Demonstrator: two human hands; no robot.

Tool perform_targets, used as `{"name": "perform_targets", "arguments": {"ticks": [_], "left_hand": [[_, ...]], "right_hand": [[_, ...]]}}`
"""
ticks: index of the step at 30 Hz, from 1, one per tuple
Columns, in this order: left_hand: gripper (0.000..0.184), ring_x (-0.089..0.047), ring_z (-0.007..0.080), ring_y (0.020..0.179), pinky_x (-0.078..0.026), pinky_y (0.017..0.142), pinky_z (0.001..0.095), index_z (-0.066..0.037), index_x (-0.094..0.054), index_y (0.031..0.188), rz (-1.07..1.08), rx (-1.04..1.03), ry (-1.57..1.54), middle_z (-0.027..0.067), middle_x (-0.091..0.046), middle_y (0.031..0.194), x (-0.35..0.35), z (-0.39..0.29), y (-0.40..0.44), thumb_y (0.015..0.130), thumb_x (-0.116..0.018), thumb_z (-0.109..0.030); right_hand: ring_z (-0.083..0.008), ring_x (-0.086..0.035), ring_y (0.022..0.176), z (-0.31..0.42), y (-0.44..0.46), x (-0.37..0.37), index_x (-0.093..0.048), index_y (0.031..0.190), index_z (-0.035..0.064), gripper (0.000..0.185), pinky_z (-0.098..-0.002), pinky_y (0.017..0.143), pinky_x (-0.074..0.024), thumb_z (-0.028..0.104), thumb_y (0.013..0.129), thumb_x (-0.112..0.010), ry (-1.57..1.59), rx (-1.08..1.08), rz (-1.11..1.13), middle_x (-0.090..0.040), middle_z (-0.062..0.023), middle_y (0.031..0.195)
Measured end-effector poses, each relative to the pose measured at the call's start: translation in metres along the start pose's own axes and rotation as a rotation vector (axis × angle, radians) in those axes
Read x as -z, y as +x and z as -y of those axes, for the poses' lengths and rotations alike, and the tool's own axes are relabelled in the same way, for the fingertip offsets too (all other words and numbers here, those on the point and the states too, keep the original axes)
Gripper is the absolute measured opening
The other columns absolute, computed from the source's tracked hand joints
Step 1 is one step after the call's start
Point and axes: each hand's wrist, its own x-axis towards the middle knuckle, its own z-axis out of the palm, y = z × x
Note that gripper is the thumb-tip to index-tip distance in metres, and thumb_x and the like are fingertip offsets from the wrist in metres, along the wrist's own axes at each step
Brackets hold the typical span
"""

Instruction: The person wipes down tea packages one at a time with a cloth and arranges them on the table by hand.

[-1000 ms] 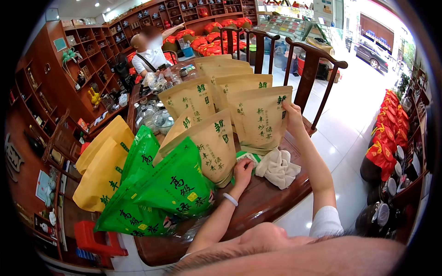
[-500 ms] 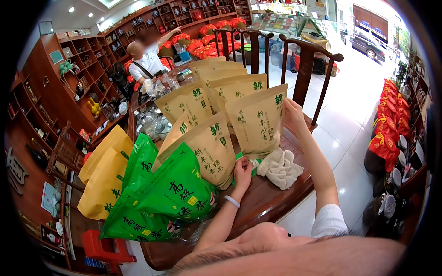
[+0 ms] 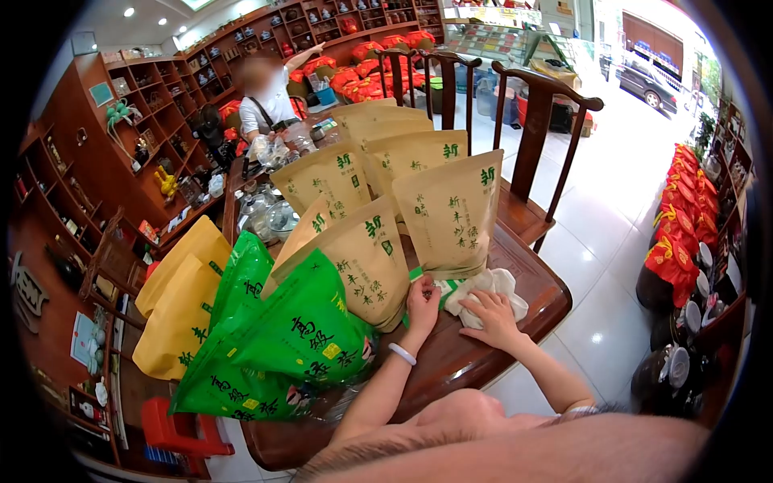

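Observation:
My left hand (image 3: 422,306), with a pale bracelet on the wrist, rests at the table near the base of the kraft-paper tea bags. Its fingers are curled together around something small and dark that I cannot make out. Beside it, my right hand (image 3: 493,319) lies with fingers spread on a crumpled white cloth (image 3: 503,283). A green-and-white strip (image 3: 451,285) shows between the hands. Just behind them stands an upright kraft tea bag (image 3: 448,211). Another kraft tea bag (image 3: 364,262) leans to its left, next to a shiny green tea bag (image 3: 310,330).
More kraft bags (image 3: 322,181) and yellow bags (image 3: 181,314) stand around. Glassware (image 3: 262,213) is behind them on the dark wooden table (image 3: 527,266). Wooden chairs (image 3: 535,121) line the far side. A person (image 3: 270,109) points across the room. A red stool (image 3: 181,435) is at lower left.
My right hand has left the upper edge of the upright kraft bag and come down onto the white cloth. My left hand stays nearly in place. The other person has shifted slightly right.

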Motion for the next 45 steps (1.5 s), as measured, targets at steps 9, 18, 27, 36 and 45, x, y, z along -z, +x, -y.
{"name": "perform_targets", "arguments": {"ticks": [9,18,27,36,45], "left_hand": [[0.030,-0.057,0.0150,0.083,-0.047,0.070,0.0273,0.001,-0.055,0.103,-0.002,-0.011,0.035,0.0090,-0.059,0.094,0.000,0.002,-0.001,0.076,-0.063,-0.009],[0.031,-0.056,0.0143,0.081,-0.047,0.068,0.0266,0.002,-0.054,0.103,0.009,-0.053,0.027,0.0072,-0.058,0.092,-0.002,0.008,0.000,0.076,-0.063,-0.008],[0.027,-0.056,0.0174,0.081,-0.047,0.067,0.0275,0.002,-0.056,0.100,0.015,-0.081,0.013,0.0098,-0.055,0.096,-0.003,0.011,-0.001,0.076,-0.063,-0.009],[0.022,-0.057,0.0207,0.080,-0.047,0.066,0.0292,0.002,-0.057,0.093,0.022,-0.112,0.032,0.0112,-0.054,0.097,-0.003,0.012,-0.001,0.075,-0.063,-0.011],[0.017,-0.058,0.0217,0.081,-0.047,0.066,0.0285,0.001,-0.059,0.088,0.036,-0.122,0.025,0.0116,-0.054,0.098,-0.002,0.015,-0.001,0.076,-0.063,-0.011]], "right_hand": [[-0.0274,-0.051,0.082,-0.004,0.012,-0.018,-0.062,0.090,0.0145,0.032,-0.0397,0.072,-0.0383,0.032,0.065,-0.071,0.009,-0.071,-0.224,-0.056,-0.0069,0.082],[-0.0278,-0.051,0.080,-0.001,0.015,-0.020,-0.061,0.088,0.0137,0.030,-0.0397,0.071,-0.0379,0.030,0.065,-0.070,0.006,-0.119,-0.236,-0.055,-0.0071,0.080],[-0.0259,-0.052,0.080,0.002,0.016,-0.018,-0.062,0.087,0.0140,0.029,-0.0381,0.068,-0.0383,0.030,0.065,-0.071,-0.021,-0.082,-0.275,-0.056,-0.0057,0.080],[-0.0260,-0.052,0.082,0.003,0.014,-0.019,-0.062,0.088,0.0141,0.029,-0.0380,0.069,-0.0383,0.030,0.065,-0.071,-0.026,-0.108,-0.253,-0.056,-0.0059,0.083],[-0.0259,-0.051,0.082,0.001,0.014,-0.022,-0.061,0.089,0.0140,0.030,-0.0382,0.070,-0.0380,0.030,0.065,-0.071,-0.023,-0.125,-0.247,-0.056,-0.0059,0.083]]}}
